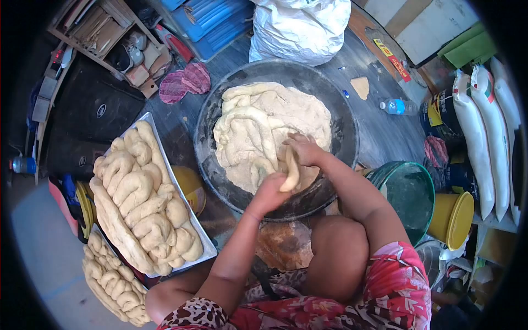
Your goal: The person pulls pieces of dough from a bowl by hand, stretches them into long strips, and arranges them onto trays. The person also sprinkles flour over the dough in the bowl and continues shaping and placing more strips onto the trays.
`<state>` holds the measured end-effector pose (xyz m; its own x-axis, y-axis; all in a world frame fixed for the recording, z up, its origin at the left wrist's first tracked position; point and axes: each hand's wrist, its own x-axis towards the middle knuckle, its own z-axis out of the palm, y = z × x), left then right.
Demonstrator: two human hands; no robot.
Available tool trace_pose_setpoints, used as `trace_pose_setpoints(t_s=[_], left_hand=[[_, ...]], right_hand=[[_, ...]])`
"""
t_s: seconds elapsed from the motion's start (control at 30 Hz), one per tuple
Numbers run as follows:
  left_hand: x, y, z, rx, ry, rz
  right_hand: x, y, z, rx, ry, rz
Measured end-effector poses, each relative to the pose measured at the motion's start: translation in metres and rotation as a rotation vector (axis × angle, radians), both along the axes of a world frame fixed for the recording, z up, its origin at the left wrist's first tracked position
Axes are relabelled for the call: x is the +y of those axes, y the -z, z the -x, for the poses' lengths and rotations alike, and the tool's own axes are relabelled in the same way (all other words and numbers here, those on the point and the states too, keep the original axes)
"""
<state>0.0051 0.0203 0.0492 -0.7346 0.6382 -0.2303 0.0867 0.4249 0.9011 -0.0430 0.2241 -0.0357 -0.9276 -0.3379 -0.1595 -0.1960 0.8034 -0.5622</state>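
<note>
A wide black basin (206, 132) stands in front of me with flour (297, 104) spread in it. A long rope of dough (247, 114) lies across the flour. Over the basin's near part, my left hand (269, 192) is closed around a thick strip of dough (292, 170). My right hand (302, 148) is at the strip's upper end, fingers bent against the dough and flour; the fingertips are partly hidden. To the left, a metal tray (190, 234) carries several twisted, floured dough pieces (146, 192).
A second tray load of dough (113, 280) sits lower left. On the right stand a green bucket (407, 192), a yellow bucket (454, 220) and a water bottle (399, 106). A white sack (300, 27) is behind the basin. Pink cloths (184, 83) lie at its upper left.
</note>
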Motion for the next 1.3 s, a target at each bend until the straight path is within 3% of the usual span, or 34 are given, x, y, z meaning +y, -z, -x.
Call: trace_pose_setpoints(t_s=[0.03,0.07,0.23,0.3,0.33,0.4,0.47,0.53,0.57,0.63,0.67,0.7,0.77,0.8,0.9,1.03,1.1,1.13,1.17,1.2,1.23,1.27,1.3], left_hand=[[0.002,-0.029,-0.006,0.116,0.021,-0.139],[0.003,-0.062,-0.012,0.139,0.03,-0.126],[-0.014,-0.137,-0.036,0.194,0.378,-0.434],[-0.019,-0.155,-0.047,-0.052,0.525,-0.698],[-0.022,-0.161,-0.047,-0.051,0.525,-0.697],[-0.03,-0.169,-0.045,0.011,0.415,-0.601],[-0.033,-0.176,-0.03,-0.144,0.197,-0.59],[-0.042,-0.179,-0.025,-0.257,0.076,-0.536],[-0.042,-0.178,-0.025,-0.259,0.079,-0.535],[-0.039,-0.174,-0.021,0.053,-0.024,-0.269],[-0.038,-0.164,-0.018,0.166,-0.099,-0.285],[-0.039,-0.159,-0.02,0.044,-0.277,-0.334],[-0.042,-0.147,-0.016,-0.179,-0.682,-0.434],[-0.045,-0.142,-0.011,-0.161,-0.743,-0.508],[-0.048,-0.141,-0.002,-0.106,-0.832,-0.6],[-0.04,-0.12,0.008,-0.112,-0.937,-0.602],[-0.038,-0.093,0.014,-0.078,-0.883,-0.342],[-0.042,-0.077,0.019,-0.093,-0.814,-0.141],[-0.043,-0.054,0.019,-0.094,-0.81,-0.139],[-0.044,-0.026,0.019,0.115,-0.66,0.086],[-0.045,0.002,0.02,0.322,-0.501,0.306],[-0.045,0.034,0.019,0.329,-0.5,0.304],[-0.045,0.067,0.012,0.241,-0.18,0.537]], right_hand=[[0.003,0.013,-0.008,0.108,0.072,-0.224],[0.011,0.015,-0.004,-0.128,0.1,-0.162],[0.044,0.017,0.002,-0.245,0.045,-0.06],[0.048,0.012,0.005,-0.305,-0.099,0.01],[0.054,0.0,0.008,-0.475,-0.018,0.126],[0.049,-0.007,0.012,-0.463,0.039,0.188],[0.044,-0.013,0.014,-0.48,0.052,0.367],[0.023,-0.051,0.006,-0.816,0.1,0.494],[0.007,-0.06,0.001,-0.938,-0.05,0.665],[-0.038,-0.072,-0.02,-1.249,-0.228,1.032],[-0.061,-0.076,-0.033,-1.442,-0.251,1.23],[-0.07,-0.071,-0.035,-1.442,-0.25,1.23],[-0.081,-0.058,-0.039,-1.323,-0.084,1.025],[-0.069,-0.106,-0.027,-1.062,-0.266,0.87],[-0.038,-0.059,-0.013,-1.027,-0.166,0.766],[0.009,-0.07,0.011,-0.951,-0.196,0.729],[0.017,-0.089,0.024,-0.814,-0.191,0.313],[0.024,-0.071,0.028,-0.814,-0.188,0.315],[0.034,-0.036,0.029,-0.506,-0.032,0.226],[0.041,-0.01,0.027,-0.197,0.121,0.133],[0.04,-0.001,0.019,-0.195,0.122,0.134],[0.034,0.004,0.002,-0.142,0.079,-0.103],[0.027,0.012,-0.018,-0.091,0.038,-0.337]])
